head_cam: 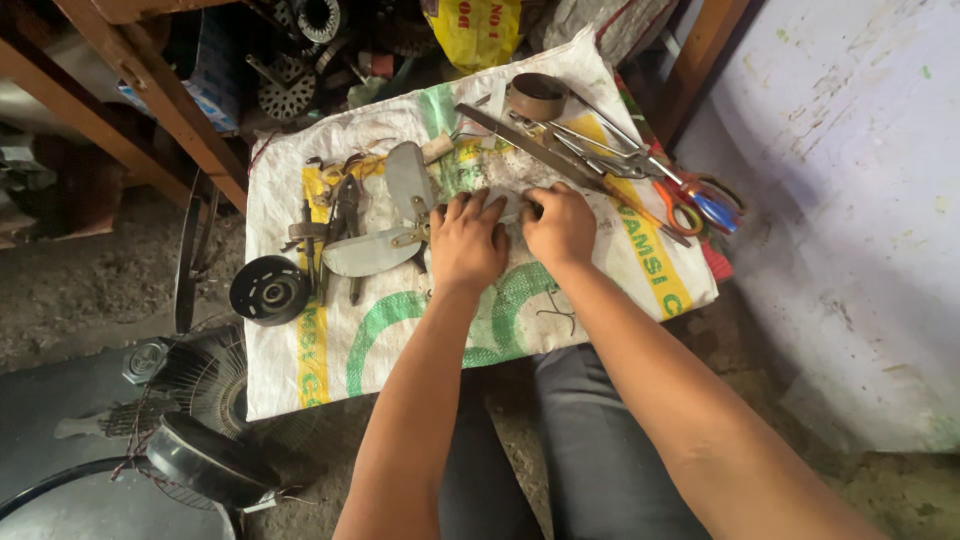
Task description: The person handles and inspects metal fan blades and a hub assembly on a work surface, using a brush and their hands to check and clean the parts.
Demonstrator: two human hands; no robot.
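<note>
Both my hands rest side by side on a white woven sack (300, 360) spread over a low surface. My left hand (466, 243) lies palm down with fingers spread, pressing on something small that it hides. My right hand (560, 225) is curled with fingers bent, touching the same spot on the sack; what is under it is hidden. Just left of my left hand lie grey fan blades (385, 215) joined by a small metal hub.
On the sack lie pliers and small tools (335, 215), a black round cap (268, 290), a long file (530, 148), a tape roll (537, 96), scissors with orange and blue handles (690, 205). A fan guard and motor (200, 440) lie at the lower left. A pale wall (860, 200) stands at the right.
</note>
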